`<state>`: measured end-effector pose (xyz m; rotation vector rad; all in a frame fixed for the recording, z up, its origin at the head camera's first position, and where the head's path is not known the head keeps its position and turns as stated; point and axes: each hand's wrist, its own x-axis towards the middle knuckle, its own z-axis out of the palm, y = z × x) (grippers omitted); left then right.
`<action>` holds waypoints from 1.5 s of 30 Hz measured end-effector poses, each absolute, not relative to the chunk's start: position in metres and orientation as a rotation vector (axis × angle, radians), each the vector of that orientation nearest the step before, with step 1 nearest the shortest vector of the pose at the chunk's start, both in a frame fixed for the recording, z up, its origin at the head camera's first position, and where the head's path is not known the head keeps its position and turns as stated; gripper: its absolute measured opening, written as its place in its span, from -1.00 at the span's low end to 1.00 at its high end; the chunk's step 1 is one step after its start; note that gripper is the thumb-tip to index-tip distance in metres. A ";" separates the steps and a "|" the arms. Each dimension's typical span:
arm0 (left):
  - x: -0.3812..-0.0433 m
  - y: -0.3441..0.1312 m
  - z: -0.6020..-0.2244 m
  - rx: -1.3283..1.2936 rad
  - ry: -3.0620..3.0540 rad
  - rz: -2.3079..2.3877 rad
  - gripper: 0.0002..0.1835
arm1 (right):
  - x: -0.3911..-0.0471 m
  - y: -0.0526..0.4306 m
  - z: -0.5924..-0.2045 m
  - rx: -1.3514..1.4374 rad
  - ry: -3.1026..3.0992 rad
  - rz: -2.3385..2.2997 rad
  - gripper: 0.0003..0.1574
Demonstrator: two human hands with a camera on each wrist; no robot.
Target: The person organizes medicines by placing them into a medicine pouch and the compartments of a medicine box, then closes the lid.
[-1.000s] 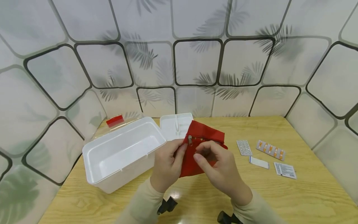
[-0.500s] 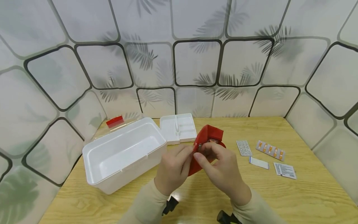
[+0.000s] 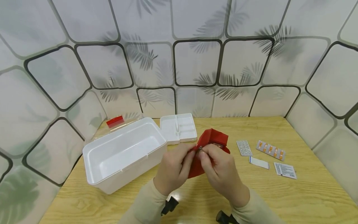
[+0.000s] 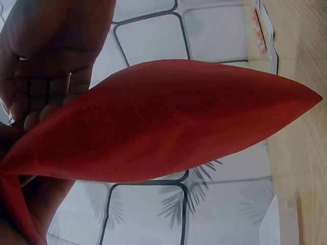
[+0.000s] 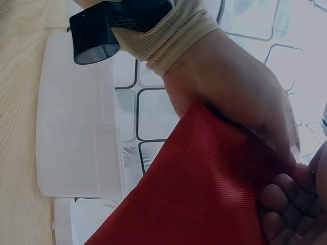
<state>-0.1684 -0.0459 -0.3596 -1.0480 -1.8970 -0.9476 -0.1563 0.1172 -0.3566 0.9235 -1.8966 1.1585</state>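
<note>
Both hands hold a red fabric zip pouch (image 3: pixel 196 169) above the table in the head view. My left hand (image 3: pixel 173 165) grips its left edge beside the zipper end. With thumb and forefinger, my right hand (image 3: pixel 224 173) pinches the small metal zipper pull (image 3: pixel 200 149). The pouch's top flap stands up behind the fingers, and something shiny shows at its opening on the right. The left wrist view has the bulging underside of the pouch (image 4: pixel 158 122). From the right wrist, the pouch (image 5: pixel 196 184) hides part of the hands.
A deep white plastic box (image 3: pixel 127 169) stands at the left, with a compartmented white tray (image 3: pixel 186 126) behind it. Beyond the box lies a clear bag with a red strip (image 3: pixel 114 121). Blister packs (image 3: pixel 270 150), a white strip (image 3: pixel 259 162) and a printed sachet (image 3: pixel 285 170) lie at the right.
My left hand has shifted right, folding the pouch's left side inward. The right fingers, apart from the zipper pull a second ago, now pinch it.
</note>
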 end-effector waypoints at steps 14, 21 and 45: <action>-0.161 -0.046 -0.356 -0.880 -1.980 -1.150 -0.76 | -0.149 0.104 -0.362 1.050 -2.000 0.896 -0.71; -0.162 -0.049 -0.353 -0.951 -1.932 -1.164 -0.72 | -0.149 0.103 -0.364 1.027 -1.968 0.941 -0.72; -0.164 -0.064 -0.343 -0.939 -1.950 -1.066 -0.65 | -0.156 0.115 -0.358 0.914 -1.888 0.939 -0.79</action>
